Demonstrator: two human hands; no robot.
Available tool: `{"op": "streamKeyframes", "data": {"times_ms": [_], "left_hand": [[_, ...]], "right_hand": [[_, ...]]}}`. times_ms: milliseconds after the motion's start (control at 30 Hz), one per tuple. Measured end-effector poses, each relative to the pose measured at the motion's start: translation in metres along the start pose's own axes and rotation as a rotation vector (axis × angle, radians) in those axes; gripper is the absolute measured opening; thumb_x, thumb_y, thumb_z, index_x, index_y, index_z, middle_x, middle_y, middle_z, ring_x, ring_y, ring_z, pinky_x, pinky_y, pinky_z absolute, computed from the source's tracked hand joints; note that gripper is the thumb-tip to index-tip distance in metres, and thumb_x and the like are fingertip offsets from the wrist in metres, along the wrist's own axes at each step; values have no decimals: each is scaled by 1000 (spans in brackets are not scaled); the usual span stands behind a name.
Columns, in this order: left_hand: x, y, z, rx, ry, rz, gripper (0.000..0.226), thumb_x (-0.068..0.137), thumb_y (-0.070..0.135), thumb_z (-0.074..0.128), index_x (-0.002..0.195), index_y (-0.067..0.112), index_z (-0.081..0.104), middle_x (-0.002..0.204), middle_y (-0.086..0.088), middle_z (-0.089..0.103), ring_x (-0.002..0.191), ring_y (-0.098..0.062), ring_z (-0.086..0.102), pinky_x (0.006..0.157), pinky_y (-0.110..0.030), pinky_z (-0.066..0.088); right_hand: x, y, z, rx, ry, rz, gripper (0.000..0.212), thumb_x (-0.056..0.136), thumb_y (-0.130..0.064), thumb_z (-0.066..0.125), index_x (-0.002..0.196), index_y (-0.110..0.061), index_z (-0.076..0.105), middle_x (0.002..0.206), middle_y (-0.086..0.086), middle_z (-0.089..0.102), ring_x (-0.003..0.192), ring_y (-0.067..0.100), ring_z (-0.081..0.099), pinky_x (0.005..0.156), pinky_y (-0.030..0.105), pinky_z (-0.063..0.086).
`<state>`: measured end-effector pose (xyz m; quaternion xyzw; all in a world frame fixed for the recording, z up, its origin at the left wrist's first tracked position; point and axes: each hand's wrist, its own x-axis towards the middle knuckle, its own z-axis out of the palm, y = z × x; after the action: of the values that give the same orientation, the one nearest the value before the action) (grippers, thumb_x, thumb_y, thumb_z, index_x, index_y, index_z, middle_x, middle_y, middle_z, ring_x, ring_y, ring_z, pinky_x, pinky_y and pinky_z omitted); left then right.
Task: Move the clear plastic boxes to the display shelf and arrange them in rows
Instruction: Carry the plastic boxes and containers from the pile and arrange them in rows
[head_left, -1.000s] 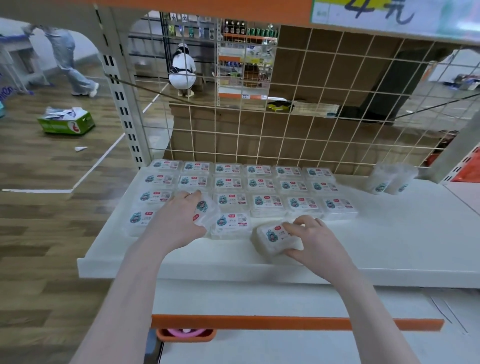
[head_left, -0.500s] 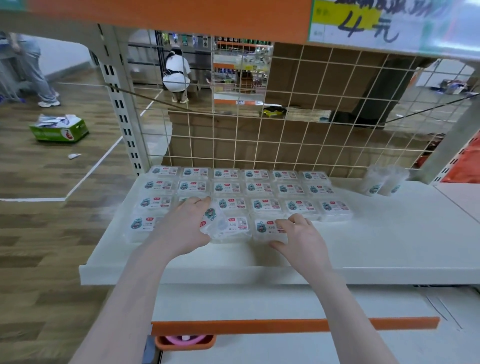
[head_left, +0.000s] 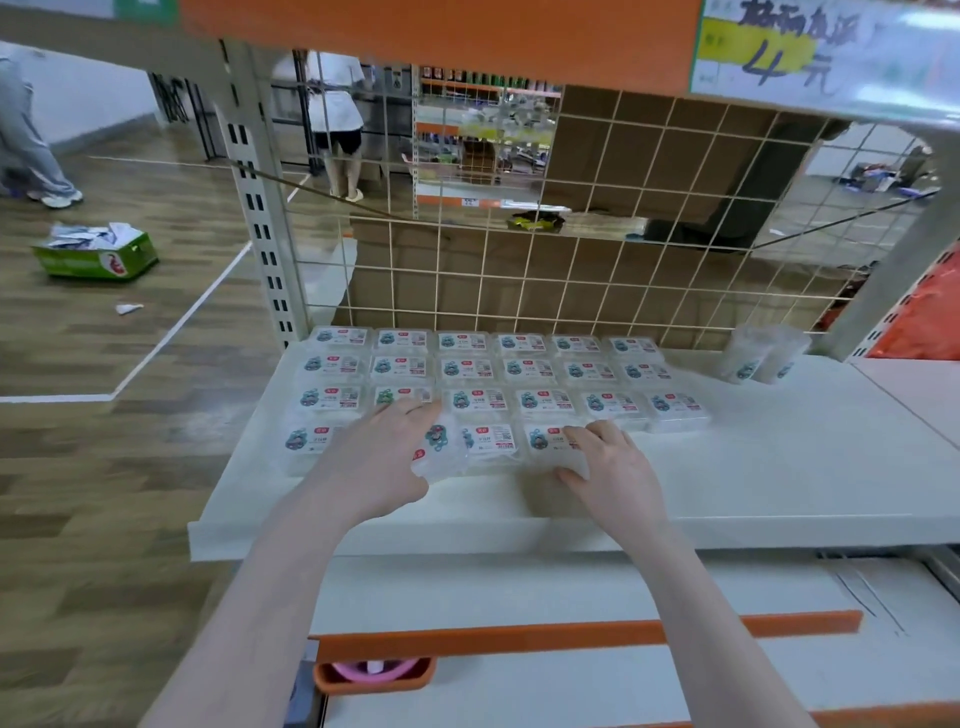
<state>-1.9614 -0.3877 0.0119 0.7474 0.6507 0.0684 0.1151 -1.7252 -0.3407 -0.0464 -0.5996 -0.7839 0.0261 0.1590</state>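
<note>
Pushed into the front row, box (head_left: 546, 441) sits under right hand (head_left: 613, 470).

Your left hand (head_left: 375, 467) and right hand (head_left: 615, 478) are bare, no gloves, rings or watch. Both forearms are uncovered as far as they show (no sleeve edge in view), and your fingers (head_left: 584, 434) carry nothing worn.

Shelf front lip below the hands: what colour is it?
Orange lip, under the white display shelf; head view.
</note>
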Motion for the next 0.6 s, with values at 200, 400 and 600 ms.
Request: {"op": "streamKeyframes", "data": {"times_ms": [200,400,600], "left_hand": [[-3,-3,10,17,-41,10,80,83,17,58,150,24,15,148,5,30,134,-18,29,102,-30,37],[-6,18,14,49,-37,-20,77,84,20,58,149,22,17,148,4,31,134,-18,30,103,-33,38],[4,69,23,63,19,-108,75,84,26,59,148,21,20,146,4,32,132,-19,33,101,-32,38]], "right_hand": [[-13,13,1,80,55,70,45,85,-19,65,127,-9,55,117,13,58,109,32,52,90,35,40],[-20,48,-3,111,58,130,43,87,-20,63,128,-10,55,123,11,56,115,29,49,93,33,37],[-15,106,-11,116,54,105,40,87,-20,62,126,-12,58,119,10,58,112,30,50,88,34,37]]}}
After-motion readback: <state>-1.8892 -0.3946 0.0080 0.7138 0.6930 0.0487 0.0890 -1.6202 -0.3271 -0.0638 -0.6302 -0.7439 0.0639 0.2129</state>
